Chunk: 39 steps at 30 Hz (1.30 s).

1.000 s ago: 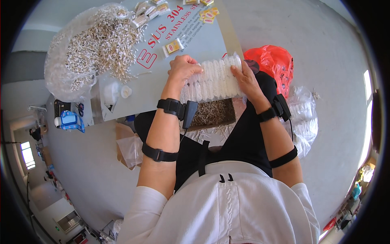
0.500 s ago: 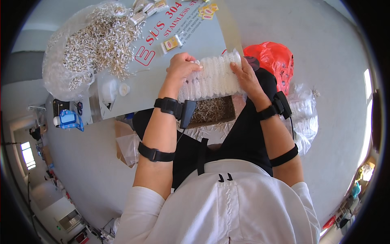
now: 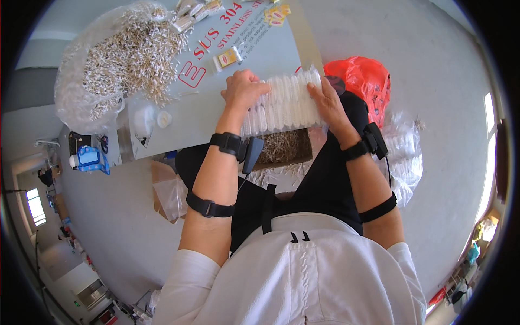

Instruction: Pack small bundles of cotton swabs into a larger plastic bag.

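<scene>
Between my two hands is a row of white, see-through plastic packs (image 3: 287,103), pressed side by side at the table's near edge. My left hand (image 3: 244,92) grips the row's left end, its fingers bent over the top. At the right end, my right hand (image 3: 327,103) presses with the thumb on the near face and the fingers round the side. Too little detail shows to tell what the packs hold. A small packet with a yellow label (image 3: 229,57) lies just beyond them.
A heap of loose cotton swabs (image 3: 132,49) spills from a clear bag at the far left. Below the packs, a box of swabs (image 3: 284,147) stands between my legs. A red plastic bag (image 3: 365,81) and a clear bag of white packs (image 3: 405,162) are to the right.
My left hand and forearm have shifted slightly to the right, and the fingers have moved a little along the row. My right hand stays in nearly the same place.
</scene>
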Motion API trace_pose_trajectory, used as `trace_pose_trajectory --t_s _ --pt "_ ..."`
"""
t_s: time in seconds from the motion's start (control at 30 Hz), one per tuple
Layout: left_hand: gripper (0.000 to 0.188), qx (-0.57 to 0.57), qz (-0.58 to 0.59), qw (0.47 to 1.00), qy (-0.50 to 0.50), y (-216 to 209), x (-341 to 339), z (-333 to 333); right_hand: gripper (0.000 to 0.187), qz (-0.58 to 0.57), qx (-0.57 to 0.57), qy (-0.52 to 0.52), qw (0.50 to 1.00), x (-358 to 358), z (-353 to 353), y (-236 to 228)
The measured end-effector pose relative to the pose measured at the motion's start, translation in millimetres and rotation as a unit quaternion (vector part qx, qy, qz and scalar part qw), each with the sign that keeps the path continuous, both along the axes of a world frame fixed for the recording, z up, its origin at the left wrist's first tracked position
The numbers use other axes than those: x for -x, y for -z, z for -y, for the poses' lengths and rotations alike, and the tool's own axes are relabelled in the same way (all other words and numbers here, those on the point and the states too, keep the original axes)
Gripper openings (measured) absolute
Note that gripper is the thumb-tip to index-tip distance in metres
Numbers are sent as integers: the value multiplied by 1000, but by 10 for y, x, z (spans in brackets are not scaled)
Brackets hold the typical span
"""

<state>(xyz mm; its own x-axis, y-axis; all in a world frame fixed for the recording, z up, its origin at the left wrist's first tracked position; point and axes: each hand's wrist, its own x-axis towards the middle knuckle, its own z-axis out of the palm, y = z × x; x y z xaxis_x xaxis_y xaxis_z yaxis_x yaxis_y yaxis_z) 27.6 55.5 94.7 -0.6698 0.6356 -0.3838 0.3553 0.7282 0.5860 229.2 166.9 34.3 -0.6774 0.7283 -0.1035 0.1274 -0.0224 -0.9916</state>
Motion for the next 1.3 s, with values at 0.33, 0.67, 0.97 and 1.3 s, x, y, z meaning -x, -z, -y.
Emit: trace_pose_trajectory --t_s 0.33,0.67,0.97,1.3 --pt "74 -78 -344 917 186 111 -702 293 46 -98 104 28 989 -26 55 7" --pt "75 -60 -293 920 254 52 -694 357 47 4 6 -5 1000 47 -60 -334" --pt "74 -74 -297 919 249 41 -729 353 42 62 80 11 995 140 -142 -446" --pt "71 -84 -336 889 300 -44 -788 434 48 48 39 16 998 168 -65 -384"
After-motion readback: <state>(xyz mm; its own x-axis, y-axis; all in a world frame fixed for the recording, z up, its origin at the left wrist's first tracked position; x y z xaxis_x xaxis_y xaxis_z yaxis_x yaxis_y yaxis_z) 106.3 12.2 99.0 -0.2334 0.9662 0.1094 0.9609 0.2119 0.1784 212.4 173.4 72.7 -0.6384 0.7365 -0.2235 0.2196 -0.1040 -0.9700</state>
